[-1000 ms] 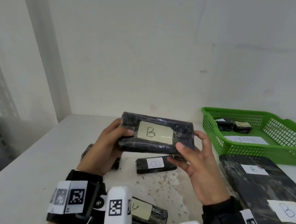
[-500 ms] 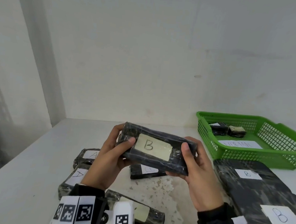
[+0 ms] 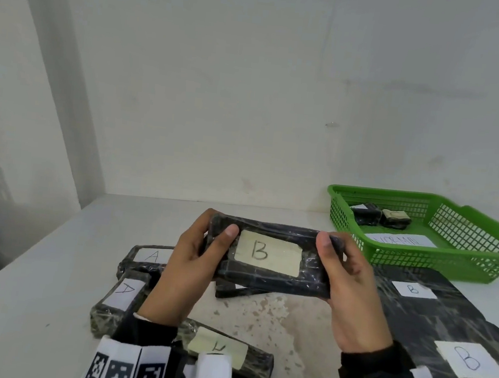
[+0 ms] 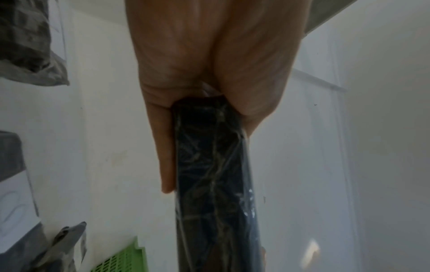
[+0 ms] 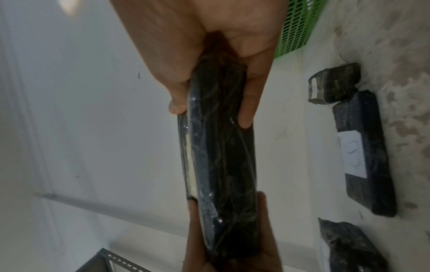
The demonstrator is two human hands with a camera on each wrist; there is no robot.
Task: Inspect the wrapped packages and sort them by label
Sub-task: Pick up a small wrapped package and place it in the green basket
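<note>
A black wrapped package (image 3: 270,277) with a pale label marked B is held above the table, label facing me. My left hand (image 3: 192,259) grips its left end, thumb on top, and my right hand (image 3: 346,277) grips its right end the same way. The left wrist view shows the package (image 4: 214,184) edge-on between thumb and fingers; the right wrist view shows the package (image 5: 218,162) held from both ends. Two packages marked A (image 3: 128,293) (image 3: 150,257) lie at the left. Another small package (image 3: 238,291) lies under the held one.
A green basket (image 3: 436,261) at the back right holds two small packages and a paper label. A large black wrapped slab (image 3: 441,332) with two B labels lies at the right. One more labelled package (image 3: 226,354) sits near my wrists. A white wall stands behind.
The held package has come lower and nearer to me, tilting its label up. My right hand has closed its thumb over the right end. The A packages have come into view.
</note>
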